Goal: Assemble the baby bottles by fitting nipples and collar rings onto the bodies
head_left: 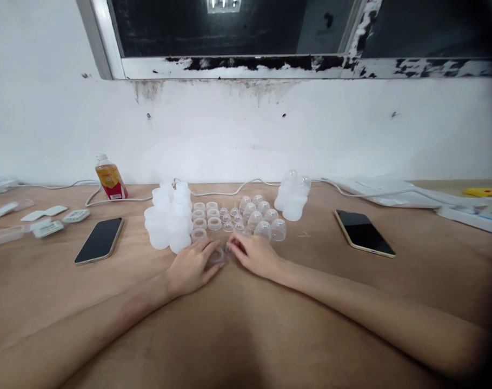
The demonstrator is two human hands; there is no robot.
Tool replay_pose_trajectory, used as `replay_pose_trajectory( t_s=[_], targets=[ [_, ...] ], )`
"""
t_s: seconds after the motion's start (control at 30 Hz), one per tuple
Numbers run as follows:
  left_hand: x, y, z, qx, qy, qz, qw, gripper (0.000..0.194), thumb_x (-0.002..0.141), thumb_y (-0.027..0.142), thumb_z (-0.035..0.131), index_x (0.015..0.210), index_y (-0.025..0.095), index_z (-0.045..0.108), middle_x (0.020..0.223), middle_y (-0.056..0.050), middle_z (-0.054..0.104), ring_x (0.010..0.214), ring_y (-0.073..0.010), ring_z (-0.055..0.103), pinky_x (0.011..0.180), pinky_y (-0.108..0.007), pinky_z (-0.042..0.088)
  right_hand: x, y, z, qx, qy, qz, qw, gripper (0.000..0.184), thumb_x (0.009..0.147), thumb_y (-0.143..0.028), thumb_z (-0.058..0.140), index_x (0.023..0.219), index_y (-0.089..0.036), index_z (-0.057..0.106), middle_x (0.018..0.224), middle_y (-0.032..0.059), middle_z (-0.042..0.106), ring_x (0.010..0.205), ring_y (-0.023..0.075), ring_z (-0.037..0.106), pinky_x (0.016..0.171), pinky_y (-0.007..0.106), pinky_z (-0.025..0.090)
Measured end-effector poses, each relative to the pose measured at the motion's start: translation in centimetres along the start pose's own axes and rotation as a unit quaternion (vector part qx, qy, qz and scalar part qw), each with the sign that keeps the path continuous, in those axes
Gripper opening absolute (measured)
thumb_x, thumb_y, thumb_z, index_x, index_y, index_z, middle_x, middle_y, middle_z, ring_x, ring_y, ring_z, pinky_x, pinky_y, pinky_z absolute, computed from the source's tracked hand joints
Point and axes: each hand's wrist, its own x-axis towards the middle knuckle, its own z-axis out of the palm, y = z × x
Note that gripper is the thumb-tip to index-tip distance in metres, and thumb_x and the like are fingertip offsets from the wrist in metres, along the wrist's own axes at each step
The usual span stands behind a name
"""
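Note:
On the table, my left hand [191, 267] is closed around a clear bottle collar ring [217, 256], fingers on its far side and thumb in front. My right hand [256, 255] sits just to the right, its fingertips pinched on a small clear piece that looks like a bottle nipple [228, 249], mostly hidden by the fingers. Behind my hands are rows of collar rings [214, 223], several small clear nipples [228, 226] and clear dome caps [278, 229]. White bottle bodies [159, 233] stand grouped behind my left hand.
Several white bottles with dome caps [293, 206] stand at the back right. Phones lie at the left [99, 240] and right [363, 232]. A drink bottle [111, 181] stands by a white cable [217, 193] along the wall. Small white packs [47, 227] lie far left, a power strip [471, 219] far right.

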Motion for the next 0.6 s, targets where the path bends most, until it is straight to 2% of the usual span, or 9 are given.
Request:
replay_pose_trajectory(
  t_s=[0.1,0.2,0.27,0.37,0.47,0.53,0.6],
  targets=[
    [0.1,-0.3,0.2,-0.035,-0.018,0.005,0.999,0.034,0.08,0.031,0.042,0.112,0.019,0.04,0.103,-0.007,0.052,0.091,-0.0201,0.052,0.077,-0.034,0.046,-0.5,-0.4,0.2,-0.083,-0.062,-0.008,0.995,0.021,0.083,-0.028,0.035,0.095,-0.016,0.048,0.078,0.0054,0.061,0.066,0.0156,0.055,0.058,0.025,0.036],
    [0.1,-0.6,0.5,-0.114,0.026,-0.004,0.993,0.032,0.078,0.028,0.046,0.109,0.019,0.039,0.106,-0.007,0.049,0.091,-0.0176,0.052,0.077,-0.031,0.046,-0.6,-0.5,0.5,-0.133,-0.079,0.007,0.988,0.028,0.081,-0.03,0.038,0.101,-0.015,0.047,0.085,0.0079,0.061,0.072,0.0186,0.056,0.061,0.028,0.036],
    [0.1,-0.8,0.7,-0.172,0.066,-0.013,0.983,0.029,0.077,0.026,0.049,0.103,0.019,0.039,0.108,-0.007,0.047,0.092,-0.016,0.052,0.075,-0.03,0.047,-0.6,-0.6,0.6,-0.13,-0.076,0.002,0.989,0.026,0.08,-0.028,0.038,0.1,-0.015,0.047,0.088,0.0076,0.059,0.074,0.0185,0.056,0.063,0.029,0.037],
    [0.0,-0.9,0.7,-0.192,0.098,-0.029,0.976,0.029,0.075,0.026,0.052,0.101,0.019,0.039,0.105,-0.006,0.05,0.094,-0.0164,0.051,0.078,-0.032,0.046,-0.8,-0.6,0.5,-0.093,-0.035,-0.017,0.995,0.023,0.081,-0.026,0.037,0.099,-0.017,0.048,0.094,0.0082,0.053,0.076,0.0173,0.054,0.064,0.03,0.041],
    [-0.1,-0.9,0.5,-0.166,0.109,-0.043,0.979,0.039,0.075,0.027,0.054,0.109,0.021,0.037,0.104,-0.005,0.052,0.094,-0.0172,0.051,0.081,-0.034,0.044,-0.7,-0.4,0.4,-0.027,0.038,-0.024,0.999,0.025,0.084,-0.027,0.034,0.106,-0.019,0.044,0.104,0.0104,0.045,0.08,0.0164,0.053,0.069,0.032,0.043],
    [-0.1,-0.9,0.5,-0.171,0.114,-0.044,0.978,0.045,0.075,0.026,0.054,0.115,0.021,0.033,0.108,-0.006,0.051,0.092,-0.016,0.052,0.081,-0.033,0.045,-0.6,-0.2,0.4,0.044,0.076,-0.029,0.996,0.026,0.085,-0.025,0.032,0.109,-0.02,0.04,0.102,0.0088,0.046,0.081,0.0146,0.053,0.074,0.032,0.043],
    [0.0,-1.1,0.8,-0.186,0.103,-0.044,0.976,0.047,0.075,0.024,0.054,0.116,0.022,0.032,0.11,-0.005,0.051,0.089,-0.0145,0.054,0.08,-0.032,0.046,-0.4,0.0,0.5,0.121,0.097,-0.018,0.988,0.026,0.085,-0.023,0.033,0.11,-0.021,0.038,0.097,0.0062,0.049,0.075,0.012,0.054,0.073,0.03,0.044]
  ],
)
